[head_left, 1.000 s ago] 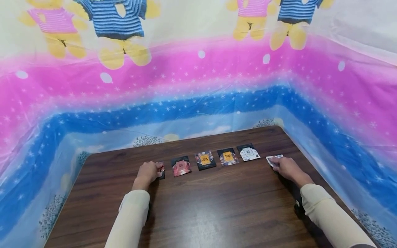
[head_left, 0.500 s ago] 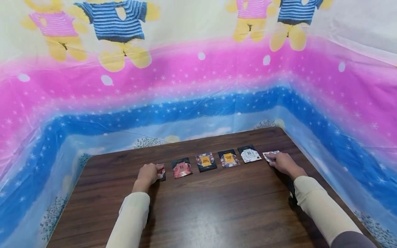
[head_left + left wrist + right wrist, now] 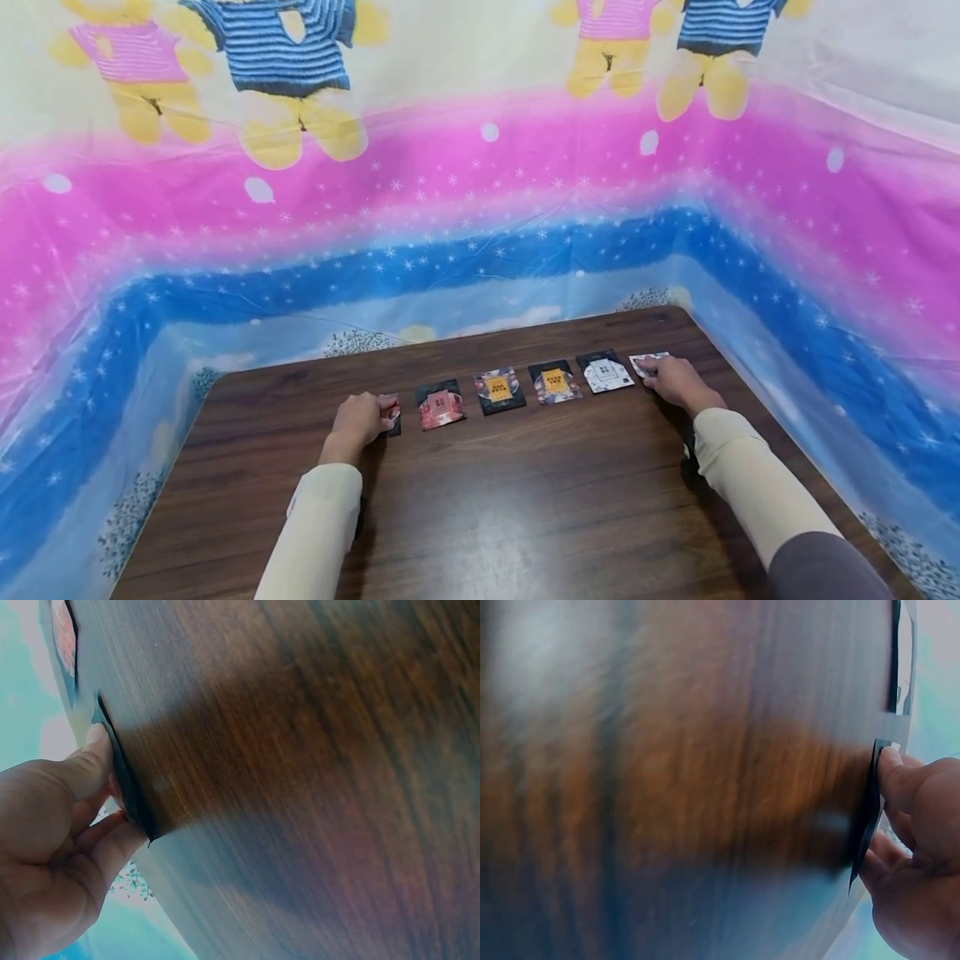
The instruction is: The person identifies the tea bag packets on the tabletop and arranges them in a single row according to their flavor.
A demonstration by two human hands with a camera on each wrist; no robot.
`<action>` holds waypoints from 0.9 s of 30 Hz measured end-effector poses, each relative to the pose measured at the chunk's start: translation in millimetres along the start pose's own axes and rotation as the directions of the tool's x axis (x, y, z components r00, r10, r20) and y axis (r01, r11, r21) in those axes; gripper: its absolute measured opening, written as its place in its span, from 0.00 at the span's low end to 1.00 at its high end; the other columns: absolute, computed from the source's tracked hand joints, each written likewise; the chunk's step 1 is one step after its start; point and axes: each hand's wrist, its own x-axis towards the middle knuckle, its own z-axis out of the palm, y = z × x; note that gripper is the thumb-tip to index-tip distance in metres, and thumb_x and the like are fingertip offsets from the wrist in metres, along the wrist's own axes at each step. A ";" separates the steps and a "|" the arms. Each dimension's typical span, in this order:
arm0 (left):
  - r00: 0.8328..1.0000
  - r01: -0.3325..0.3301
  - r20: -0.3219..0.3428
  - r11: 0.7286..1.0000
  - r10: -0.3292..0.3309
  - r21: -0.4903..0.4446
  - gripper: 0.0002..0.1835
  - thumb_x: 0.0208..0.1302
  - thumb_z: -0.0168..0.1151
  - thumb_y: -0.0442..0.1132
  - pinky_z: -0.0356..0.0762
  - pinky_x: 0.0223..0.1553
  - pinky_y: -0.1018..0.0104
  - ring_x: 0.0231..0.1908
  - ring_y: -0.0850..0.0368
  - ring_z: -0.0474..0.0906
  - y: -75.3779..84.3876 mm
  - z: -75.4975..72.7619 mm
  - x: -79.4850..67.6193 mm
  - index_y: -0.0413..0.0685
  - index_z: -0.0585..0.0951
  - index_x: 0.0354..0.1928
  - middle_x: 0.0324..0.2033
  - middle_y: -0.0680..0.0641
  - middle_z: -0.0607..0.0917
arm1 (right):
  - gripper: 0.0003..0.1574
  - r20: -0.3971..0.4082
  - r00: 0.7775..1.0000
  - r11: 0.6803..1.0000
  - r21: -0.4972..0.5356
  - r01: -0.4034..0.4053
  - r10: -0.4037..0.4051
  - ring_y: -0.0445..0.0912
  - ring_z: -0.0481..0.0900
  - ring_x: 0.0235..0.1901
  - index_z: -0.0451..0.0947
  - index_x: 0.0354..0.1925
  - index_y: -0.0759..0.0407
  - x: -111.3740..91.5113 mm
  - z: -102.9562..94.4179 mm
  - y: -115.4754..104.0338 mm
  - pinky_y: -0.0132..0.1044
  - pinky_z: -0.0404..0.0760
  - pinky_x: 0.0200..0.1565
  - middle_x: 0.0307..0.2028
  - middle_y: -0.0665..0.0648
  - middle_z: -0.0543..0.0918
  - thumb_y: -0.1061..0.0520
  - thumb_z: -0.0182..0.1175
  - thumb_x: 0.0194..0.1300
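Observation:
A row of small flat sachets lies across the far part of the table. At its left end my left hand [image 3: 358,421] holds a dark sachet with red print [image 3: 393,415], mostly covered by the hand. In the left wrist view, thumb and fingers grip that dark sachet [image 3: 124,769] at opposite ends. My right hand [image 3: 681,383] holds a white-fronted sachet [image 3: 647,363] at the right end. The right wrist view shows the thumb near one end of this sachet [image 3: 868,817] and fingers near the other. Beside it lies a black-and-white sachet [image 3: 604,372].
Between the hands also lie a pink-and-black sachet [image 3: 440,405] and two with yellow labels, one darker [image 3: 499,390] and one with a pale lower part [image 3: 554,382]. They rest on a brown wood-grain table [image 3: 480,500]. A printed cloth [image 3: 450,183] hangs around its far edges.
My right hand has slid its white-fronted sachet leftward, closer to the black-and-white one. The left hand stays in place on its sachet, and the middle ones keep their places.

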 end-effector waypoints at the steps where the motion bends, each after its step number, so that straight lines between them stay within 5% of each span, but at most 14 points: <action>1: 1.000 -0.001 0.000 1.000 0.001 0.002 0.28 0.60 0.66 0.46 0.75 0.55 0.44 0.53 0.34 0.77 -0.3 -0.1 -0.2 0.54 0.74 0.64 0.59 0.36 0.78 | 0.30 0.002 1.000 1.000 -0.007 -0.004 0.004 0.68 0.59 0.67 0.64 0.69 0.54 1.9 0.1 -1.1 0.62 0.61 0.65 0.68 0.66 0.64 0.56 0.55 0.70; 27: 0.999 -0.039 0.005 0.999 0.039 0.037 0.27 0.60 0.67 0.46 0.76 0.54 0.46 0.53 0.38 0.79 2.8 4.8 3.9 0.55 0.76 0.62 0.57 0.38 0.80 | 0.30 -0.013 1.000 0.999 -0.043 -0.015 0.014 0.67 0.63 0.66 0.63 0.70 0.54 11.5 5.3 -0.9 0.60 0.65 0.64 0.68 0.67 0.65 0.56 0.52 0.71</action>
